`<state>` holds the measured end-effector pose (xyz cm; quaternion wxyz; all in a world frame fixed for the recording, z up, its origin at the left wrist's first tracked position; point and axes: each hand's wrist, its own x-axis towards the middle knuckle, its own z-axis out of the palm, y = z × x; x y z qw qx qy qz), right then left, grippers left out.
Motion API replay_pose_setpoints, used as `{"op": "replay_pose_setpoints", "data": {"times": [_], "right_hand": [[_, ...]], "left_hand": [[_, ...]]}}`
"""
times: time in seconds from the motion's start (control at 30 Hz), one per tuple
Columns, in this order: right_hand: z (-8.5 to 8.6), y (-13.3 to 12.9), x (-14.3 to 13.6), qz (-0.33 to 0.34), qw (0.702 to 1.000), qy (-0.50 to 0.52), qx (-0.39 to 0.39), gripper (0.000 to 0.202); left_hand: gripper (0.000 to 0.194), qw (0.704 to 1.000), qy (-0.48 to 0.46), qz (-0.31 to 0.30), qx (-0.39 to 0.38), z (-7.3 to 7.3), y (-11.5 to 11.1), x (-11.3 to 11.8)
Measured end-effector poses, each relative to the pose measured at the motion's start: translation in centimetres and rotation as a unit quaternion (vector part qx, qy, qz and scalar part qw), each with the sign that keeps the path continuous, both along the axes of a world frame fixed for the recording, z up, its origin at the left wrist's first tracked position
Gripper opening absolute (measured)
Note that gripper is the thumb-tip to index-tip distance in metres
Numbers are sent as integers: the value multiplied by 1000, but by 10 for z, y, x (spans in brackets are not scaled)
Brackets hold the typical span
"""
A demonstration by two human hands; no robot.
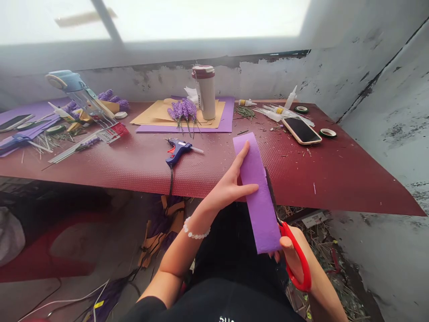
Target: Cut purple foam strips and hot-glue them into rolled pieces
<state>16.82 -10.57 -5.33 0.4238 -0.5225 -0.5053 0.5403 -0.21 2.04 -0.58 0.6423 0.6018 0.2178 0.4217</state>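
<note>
A long strip of purple felt-like material slants over the table's front edge and my lap. My left hand grips its upper left side, thumb and a finger lying across the face. In my right hand are red-handled scissors, their dark blades running along the strip's right edge. Some right fingertips show beneath the strip's lower end; whether they touch it I cannot tell. Left of the strip, apart from both hands, a blue glue gun with a glue stick in its back lies on the table.
On the red table, a tumbler and lavender flowers stand or lie on brown and purple sheets. A phone, tape rolls and glue bottles lie right. A clear bottle stands left. Scraps litter the floor.
</note>
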Motion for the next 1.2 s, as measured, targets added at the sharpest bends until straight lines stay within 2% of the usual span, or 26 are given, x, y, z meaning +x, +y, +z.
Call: {"op": "replay_pose_setpoints", "data": {"times": [0.2, 0.5, 0.7, 0.83, 0.93, 1.03, 1.13, 1.2], "right_hand": [[9, 1, -3, -17, 1000, 3, -23, 79], [2, -3, 1, -31, 999, -3, -38, 73], [8, 1, -3, -72, 996, -14, -40, 75], [21, 8, 0, -122, 992, -12, 4, 79], [35, 13, 2, -142, 985, -21, 99, 78], [48, 17, -2, -157, 971, -36, 177, 65], [53, 20, -10, -194, 966, -49, 166, 51], [51, 22, -13, -208, 965, -38, 153, 46]], "left_hand": [[114, 1000, -1, 0, 4, -1, 0, 1], [117, 1000, -7, 8, 16, -1, 1, 2], [117, 1000, 4, 7, 12, 0, 0, 1], [112, 999, 13, 1, 37, 0, -4, -2], [107, 996, 35, -33, 71, 1, -9, -5], [102, 989, 71, -65, 117, 5, -14, -8], [98, 982, 93, -86, 142, 7, -17, -10], [94, 983, 99, -87, 130, 7, -18, -10]]}}
